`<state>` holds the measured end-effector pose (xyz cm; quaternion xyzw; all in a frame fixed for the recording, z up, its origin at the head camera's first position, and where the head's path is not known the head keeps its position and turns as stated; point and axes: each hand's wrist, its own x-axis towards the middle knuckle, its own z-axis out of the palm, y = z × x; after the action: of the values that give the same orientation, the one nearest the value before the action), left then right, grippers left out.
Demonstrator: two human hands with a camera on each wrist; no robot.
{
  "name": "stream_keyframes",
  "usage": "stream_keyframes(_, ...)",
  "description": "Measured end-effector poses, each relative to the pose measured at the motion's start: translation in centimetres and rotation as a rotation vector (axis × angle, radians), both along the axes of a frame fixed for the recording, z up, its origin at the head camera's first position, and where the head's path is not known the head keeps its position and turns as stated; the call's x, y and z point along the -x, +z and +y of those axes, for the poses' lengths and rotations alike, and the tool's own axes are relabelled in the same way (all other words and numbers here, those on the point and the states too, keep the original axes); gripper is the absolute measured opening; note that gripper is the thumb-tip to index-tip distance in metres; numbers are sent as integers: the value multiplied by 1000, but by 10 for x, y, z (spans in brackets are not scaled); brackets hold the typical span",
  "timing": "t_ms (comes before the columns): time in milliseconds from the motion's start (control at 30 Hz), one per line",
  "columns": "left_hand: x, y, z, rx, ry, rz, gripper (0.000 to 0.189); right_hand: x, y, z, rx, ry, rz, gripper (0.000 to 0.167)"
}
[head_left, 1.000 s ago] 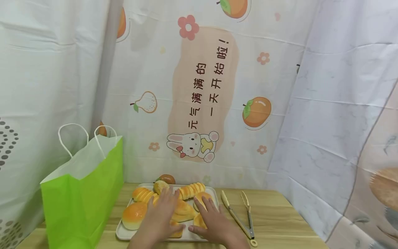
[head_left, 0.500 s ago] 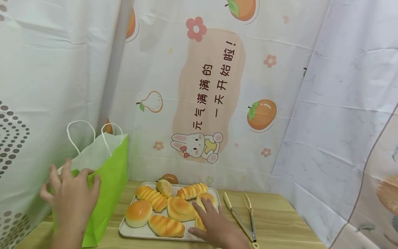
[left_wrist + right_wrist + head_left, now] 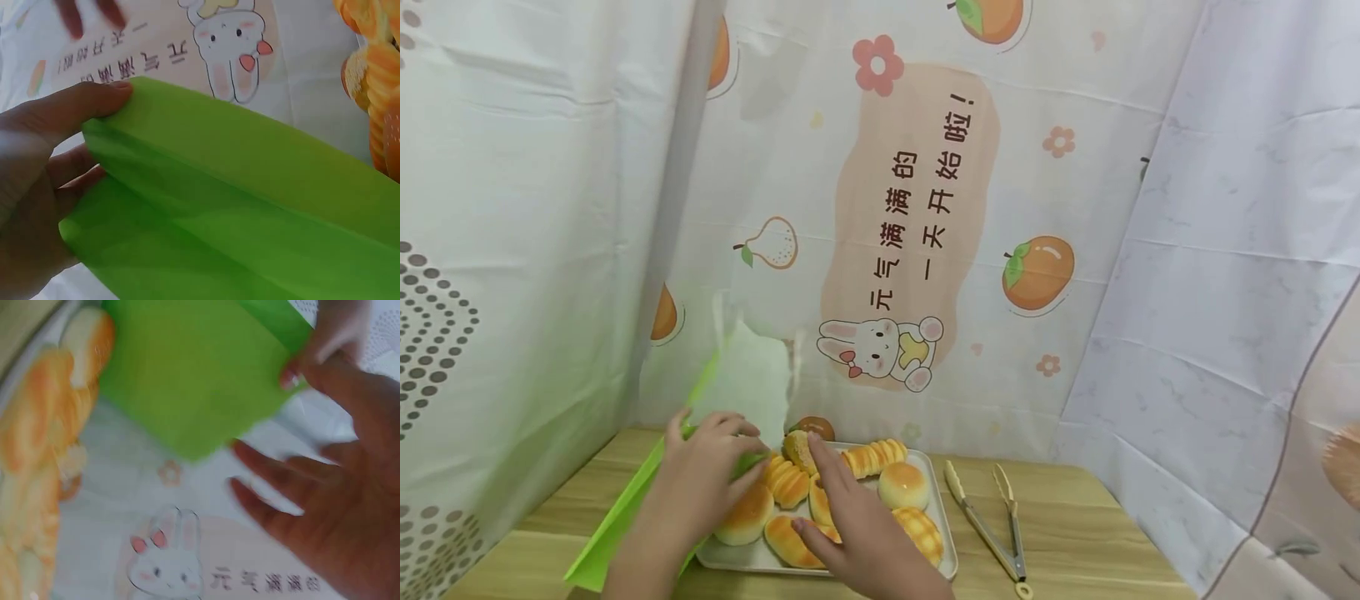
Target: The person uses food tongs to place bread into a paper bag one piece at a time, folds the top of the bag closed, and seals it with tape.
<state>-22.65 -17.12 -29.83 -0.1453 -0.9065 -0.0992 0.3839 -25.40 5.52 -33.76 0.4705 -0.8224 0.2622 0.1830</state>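
Note:
In the head view my left hand grips the side edge of the bright green paper bag, which is tilted over the left end of the bread tray. The left wrist view shows the thumb on one face of the bag and fingers behind its fold. My right hand is over the tray with its fingers extended, holding nothing. In the right wrist view this hand is beside the bag and blurred. The bag's white inside faces the back curtain, and its handles are blurred.
Several breads lie on the tray, among them a round bun, a striped roll and a criss-cross patterned bun. Food tongs lie spread to the tray's right on the wooden table. A printed curtain stands behind.
My left hand moved from over the tray to the bag and took hold of it. The bag went from upright at the left to tilted and nearer the tray. My right hand shifted left.

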Motion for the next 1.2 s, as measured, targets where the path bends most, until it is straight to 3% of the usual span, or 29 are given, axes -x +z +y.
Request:
stream_keyframes(133,-4,0,12,44,-29,-38,12,3,-11,-12,106,91,-32,84)
stream_keyframes(333,-5,-2,19,52,-71,-118,13,7,-25,-18,105,192,-152,79)
stream_keyframes(533,-9,-2,24,22,-102,-146,9,11,-30,-25,146,263,-71,72)
stream_keyframes(633,-13,1,20,-2,-48,-117,12,12,-32,-26,163,268,-60,64)
stream_keyframes(867,-18,5,10,-74,179,73,13,9,-30,-26,120,245,6,46)
stream_keyframes(1000,-12,3,12,-132,224,150,9,7,-29,-25,105,232,9,46)
stream_keyframes(1200,-7,-1,18,-201,255,199,43,8,-28,-24,80,197,6,46)
